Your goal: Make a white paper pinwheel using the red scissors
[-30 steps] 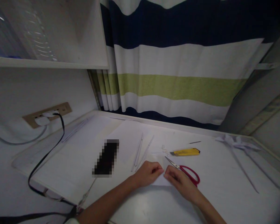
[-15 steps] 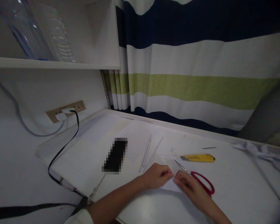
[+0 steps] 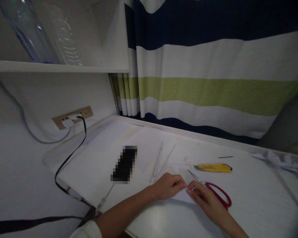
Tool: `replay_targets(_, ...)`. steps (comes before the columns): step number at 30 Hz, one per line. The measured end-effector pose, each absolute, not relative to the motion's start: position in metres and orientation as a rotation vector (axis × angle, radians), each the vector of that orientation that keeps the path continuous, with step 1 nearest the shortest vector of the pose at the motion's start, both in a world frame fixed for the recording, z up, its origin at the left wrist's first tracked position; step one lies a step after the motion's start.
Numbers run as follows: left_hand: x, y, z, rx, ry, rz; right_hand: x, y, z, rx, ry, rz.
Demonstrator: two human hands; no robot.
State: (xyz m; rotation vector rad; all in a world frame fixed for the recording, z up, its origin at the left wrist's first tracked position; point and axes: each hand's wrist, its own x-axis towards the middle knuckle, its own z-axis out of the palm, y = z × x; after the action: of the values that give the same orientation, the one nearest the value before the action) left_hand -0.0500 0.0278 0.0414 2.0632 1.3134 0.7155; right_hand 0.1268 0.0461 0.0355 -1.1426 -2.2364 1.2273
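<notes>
Your left hand (image 3: 169, 186) and right hand (image 3: 203, 198) meet near the front edge of the white worktop (image 3: 250, 198), fingers curled and pinching a small flat piece of white paper (image 3: 182, 195) lying between them. Red-handled scissors (image 3: 213, 190) touch your right hand's far side; a yellow utility knife (image 3: 212, 168) lies just beyond. Bare smooth surface opens to your right.

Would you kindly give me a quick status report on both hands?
Left hand and right hand pinching white paper flat on table. Red scissors touching right hand. Yellow knife lying beyond, apart.
</notes>
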Motion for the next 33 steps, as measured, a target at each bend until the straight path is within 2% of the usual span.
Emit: replay_targets(33, -0.0499, 0.0295, 0.0478, 2.037, 1.245, 0.695, 0.1259, 0.0481, 0.0359, -1.124, -2.237, 1.171)
